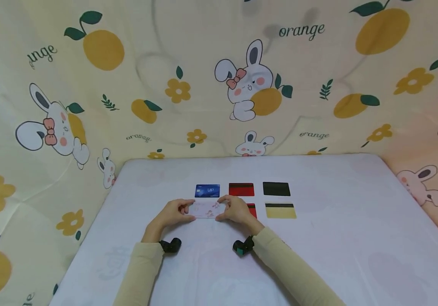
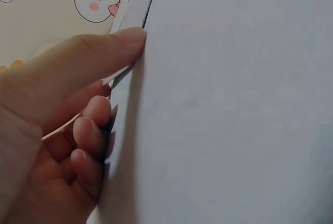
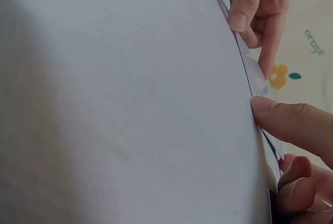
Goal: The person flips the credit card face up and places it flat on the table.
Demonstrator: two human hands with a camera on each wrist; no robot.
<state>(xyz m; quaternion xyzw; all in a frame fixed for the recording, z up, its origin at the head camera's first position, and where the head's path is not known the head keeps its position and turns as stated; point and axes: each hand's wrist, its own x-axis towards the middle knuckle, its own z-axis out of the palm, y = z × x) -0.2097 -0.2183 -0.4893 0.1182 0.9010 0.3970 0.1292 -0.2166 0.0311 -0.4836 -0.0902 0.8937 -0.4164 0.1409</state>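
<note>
Evidently, taking twelve o'clock as straight ahead, the printed curtain (image 1: 188, 51) hangs behind everything and the white-covered desk (image 1: 341, 229) spreads in front of it; no box, tray or other container shows, and five cards lie straight on the cover. Reaching in from seven and five o'clock, the left grip (image 1: 171, 213) and the right grip (image 1: 238, 211) are both clamped on the pink card (image 1: 206, 209), thumb at each near corner and a finger at each far one, near the desk's middle; whether it touches the cover cannot be told. Most trouble would likely come from the right grip: it covers part of the lower red card (image 1: 252, 210), at three o'clock from the pink one, so its curled fingers could drag that askew. The gold card (image 1: 281, 211), farther out at three, seems safer, as does the black card (image 1: 276, 189) between two and three. The upper red card (image 1: 241, 189), at two, sits close to the right fingertips and might be nudged. The blue card (image 1: 207, 191) lies just beside at twelve; a forward push could shove it. Squeezed unevenly, the thin pink card might bow and spring loose.
</note>
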